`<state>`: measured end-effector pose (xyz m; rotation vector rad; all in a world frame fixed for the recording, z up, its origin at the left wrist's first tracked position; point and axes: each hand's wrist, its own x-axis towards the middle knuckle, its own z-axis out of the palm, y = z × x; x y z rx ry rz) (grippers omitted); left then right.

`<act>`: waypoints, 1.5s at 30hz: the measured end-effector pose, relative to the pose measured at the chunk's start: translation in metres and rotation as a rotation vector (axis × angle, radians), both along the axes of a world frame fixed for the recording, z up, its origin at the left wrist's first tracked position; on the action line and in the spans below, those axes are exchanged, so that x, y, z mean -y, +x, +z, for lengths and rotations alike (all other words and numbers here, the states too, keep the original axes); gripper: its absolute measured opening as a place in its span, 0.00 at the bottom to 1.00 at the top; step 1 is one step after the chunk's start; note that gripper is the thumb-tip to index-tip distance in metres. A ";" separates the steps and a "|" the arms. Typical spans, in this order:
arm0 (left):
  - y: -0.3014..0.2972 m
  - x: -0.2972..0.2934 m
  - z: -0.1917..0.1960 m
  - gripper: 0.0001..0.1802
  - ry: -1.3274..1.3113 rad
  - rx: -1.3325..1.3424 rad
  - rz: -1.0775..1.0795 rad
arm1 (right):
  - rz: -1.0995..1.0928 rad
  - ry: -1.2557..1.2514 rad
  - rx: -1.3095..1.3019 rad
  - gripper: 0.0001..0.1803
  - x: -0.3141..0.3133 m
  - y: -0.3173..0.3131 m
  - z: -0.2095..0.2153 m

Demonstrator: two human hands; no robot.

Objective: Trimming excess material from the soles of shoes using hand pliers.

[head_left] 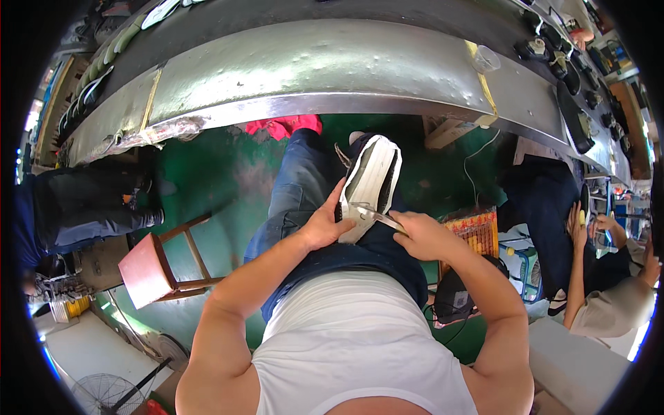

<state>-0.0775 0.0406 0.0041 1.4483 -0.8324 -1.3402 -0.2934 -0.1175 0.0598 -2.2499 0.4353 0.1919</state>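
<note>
Seated at a long grey metal workbench, I steady a black-and-white shoe, sole side up, on my lap over blue jeans. My left hand is clamped around the shoe's near end, thumb along its edge. My right hand is closed on the handle of a thin silver metal blade, whose tip lies against the sole. Just right of my knee stands an orange-slatted crate; what it holds I cannot make out. A red-topped wooden stool stands on the green floor to my left. A clear plastic cup rests on the bench.
</note>
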 end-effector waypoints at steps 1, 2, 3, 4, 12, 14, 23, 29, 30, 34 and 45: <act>-0.003 0.000 0.000 0.54 0.000 0.002 -0.010 | 0.026 -0.075 0.023 0.22 0.002 0.004 -0.003; -0.006 0.000 0.000 0.53 0.088 0.132 -0.045 | 0.053 -0.150 0.045 0.24 0.003 0.008 -0.006; -0.007 -0.002 0.000 0.54 0.181 0.263 -0.065 | 0.075 -0.214 -0.006 0.23 0.003 0.020 0.008; -0.008 -0.004 -0.004 0.54 0.183 0.266 -0.063 | 0.076 -0.212 -0.003 0.23 0.005 0.029 0.019; 0.000 0.015 -0.012 0.37 0.206 -0.740 0.423 | 0.452 -0.288 -0.328 0.13 0.015 0.065 0.017; -0.002 0.022 -0.021 0.37 0.272 -0.637 0.491 | 0.222 -0.211 -0.046 0.09 0.000 0.053 -0.023; 0.009 0.016 -0.052 0.32 0.186 0.323 0.409 | 0.098 -0.194 0.059 0.14 0.015 0.050 -0.012; 0.001 0.021 -0.028 0.27 -0.006 0.583 0.308 | 0.099 -0.538 -0.163 0.11 0.039 0.086 0.013; 0.003 0.020 -0.027 0.28 -0.006 0.612 0.281 | 0.099 -0.537 -0.163 0.11 0.039 0.086 0.009; 0.010 0.025 -0.031 0.30 -0.138 0.806 0.219 | -0.048 -0.363 -0.025 0.13 0.032 0.074 -0.038; 0.021 0.039 0.002 0.34 0.213 0.842 -0.163 | -0.265 0.042 0.212 0.22 0.054 0.099 -0.023</act>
